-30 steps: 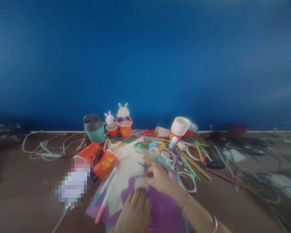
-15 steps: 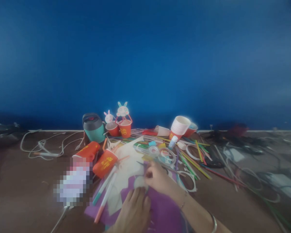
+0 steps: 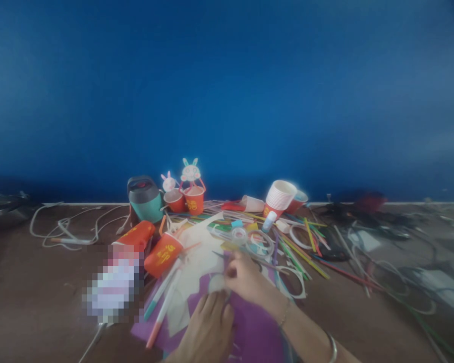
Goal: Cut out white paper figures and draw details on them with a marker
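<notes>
My left hand lies palm down on a sheet of purple paper, its fingers stretched forward onto a pale rounded paper piece. Just to the right of that piece, my right hand is closed in a pinch. A thin dark stick, pen-like, sticks out from it toward the upper left; its lower end is hard to make out. White paper spreads behind and left of the hands. Two white-barrelled markers, one coral-tipped and one teal-tipped, rest on the papers beside my left hand.
Two red paper cups lie on their sides at left. Behind stand a teal-and-grey container, rabbit-decorated cups and a stack of cups. Tape rolls, coloured sticks and scissors lie to the right.
Both hands stay almost in place. My right hand has shifted very slightly left, and the whole view has moved a little with the camera.
</notes>
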### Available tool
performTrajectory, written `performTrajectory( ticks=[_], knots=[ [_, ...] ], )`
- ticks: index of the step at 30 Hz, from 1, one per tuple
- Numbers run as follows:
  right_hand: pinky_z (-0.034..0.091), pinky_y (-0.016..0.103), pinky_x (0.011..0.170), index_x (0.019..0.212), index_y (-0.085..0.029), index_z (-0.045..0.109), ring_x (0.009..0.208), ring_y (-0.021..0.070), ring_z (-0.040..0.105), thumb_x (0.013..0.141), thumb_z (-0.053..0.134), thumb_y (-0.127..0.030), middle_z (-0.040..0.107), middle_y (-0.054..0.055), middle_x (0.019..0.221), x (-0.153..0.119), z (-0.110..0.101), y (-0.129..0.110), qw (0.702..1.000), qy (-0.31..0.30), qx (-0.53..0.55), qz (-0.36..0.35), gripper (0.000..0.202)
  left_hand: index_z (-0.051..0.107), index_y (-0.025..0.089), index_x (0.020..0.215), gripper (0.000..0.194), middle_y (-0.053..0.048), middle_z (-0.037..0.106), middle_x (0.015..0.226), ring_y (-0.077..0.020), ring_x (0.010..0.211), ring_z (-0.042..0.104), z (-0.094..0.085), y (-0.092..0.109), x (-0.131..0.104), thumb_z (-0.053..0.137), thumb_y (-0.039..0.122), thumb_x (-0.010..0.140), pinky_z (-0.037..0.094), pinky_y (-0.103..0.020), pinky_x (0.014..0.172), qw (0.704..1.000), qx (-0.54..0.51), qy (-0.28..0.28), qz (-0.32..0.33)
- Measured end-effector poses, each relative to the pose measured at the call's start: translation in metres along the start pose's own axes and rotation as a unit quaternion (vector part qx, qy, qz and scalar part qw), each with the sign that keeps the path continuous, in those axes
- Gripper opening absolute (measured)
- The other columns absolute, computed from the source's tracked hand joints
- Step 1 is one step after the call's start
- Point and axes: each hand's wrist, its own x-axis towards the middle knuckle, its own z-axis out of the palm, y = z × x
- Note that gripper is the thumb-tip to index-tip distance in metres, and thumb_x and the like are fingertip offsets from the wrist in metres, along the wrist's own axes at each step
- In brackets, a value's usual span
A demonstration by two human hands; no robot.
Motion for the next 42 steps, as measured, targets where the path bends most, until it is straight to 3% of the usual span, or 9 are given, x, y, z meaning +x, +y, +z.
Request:
performTrajectory(
  ticks=[7,14,23,30,36,40,42],
  knots=[
    [0.045,0.031,0.085,0.063,-0.016,0.07,0.103,0.0259,0.059,0.067,0.064,-0.011,0.067,0.01,0.106,-0.003,-0.002,-0.005,1.0,0.001,-0.014,0.018,0.01,0.062,0.014,0.098,0.017,-0.016,0.059,0.124,-0.0278,0.096,0.059,-0.005,0.002,0.005,0.058,0.021,0.083,0.051,-0.042,0.082,0.998,0.016,-0.055,-0.009],
    [0.044,0.03,0.085,0.064,-0.016,0.071,0.102,0.0253,0.058,0.067,0.064,-0.012,0.066,0.011,0.104,-0.003,-0.001,-0.005,0.999,0.009,-0.027,0.017,0.009,0.063,0.014,0.093,0.015,-0.016,0.059,0.123,-0.0271,0.095,0.058,-0.002,0.002,0.006,0.061,0.024,0.081,0.051,-0.042,0.08,0.998,0.027,-0.056,-0.011],
    [0.043,0.029,0.084,0.064,-0.015,0.07,0.101,0.0246,0.058,0.067,0.063,-0.011,0.067,0.01,0.1,-0.001,-0.003,-0.004,1.0,0.004,-0.001,0.025,0.009,0.062,0.014,0.101,0.021,-0.017,0.055,0.129,-0.029,0.102,0.057,-0.006,0.002,0.009,0.06,0.023,0.082,0.05,-0.044,0.085,0.996,0.004,-0.087,-0.029],
    [0.044,0.025,0.077,0.069,-0.016,0.071,0.083,0.0182,0.061,0.069,0.061,-0.014,0.068,0.004,0.084,0.001,-0.011,0.002,0.997,-0.018,0.061,0.031,0.01,0.059,0.014,0.11,0.027,-0.013,0.055,0.131,-0.0274,0.106,0.054,-0.007,0.001,0.005,0.055,0.019,0.084,0.046,-0.043,0.091,0.998,0.0,-0.054,-0.03],
    [0.044,0.026,0.079,0.068,-0.016,0.069,0.086,0.0192,0.061,0.07,0.062,-0.016,0.066,0.004,0.085,0.001,-0.012,0.0,0.997,-0.021,0.068,0.034,0.007,0.061,0.014,0.106,0.028,-0.016,0.054,0.132,-0.0282,0.104,0.055,-0.01,0.001,0.012,0.057,0.033,0.086,0.048,-0.044,0.088,0.995,-0.028,-0.093,-0.038],
    [0.043,0.026,0.08,0.068,-0.015,0.069,0.087,0.0192,0.061,0.068,0.061,-0.012,0.066,0.006,0.087,-0.001,-0.014,-0.004,0.997,-0.014,0.059,0.04,0.008,0.059,0.014,0.114,0.034,-0.013,0.054,0.133,-0.0253,0.11,0.052,0.0,0.0,0.012,0.059,0.031,0.085,0.046,-0.038,0.093,0.996,-0.023,-0.061,-0.056],
    [0.044,0.026,0.079,0.068,-0.015,0.068,0.086,0.019,0.061,0.068,0.061,-0.013,0.066,0.005,0.087,-0.002,-0.014,-0.004,0.997,-0.01,0.064,0.039,0.007,0.062,0.016,0.108,0.033,-0.01,0.059,0.128,-0.0246,0.108,0.053,0.01,-0.003,0.011,0.066,0.031,0.079,0.046,-0.035,0.093,0.997,-0.01,-0.035,-0.068]
  ],
)
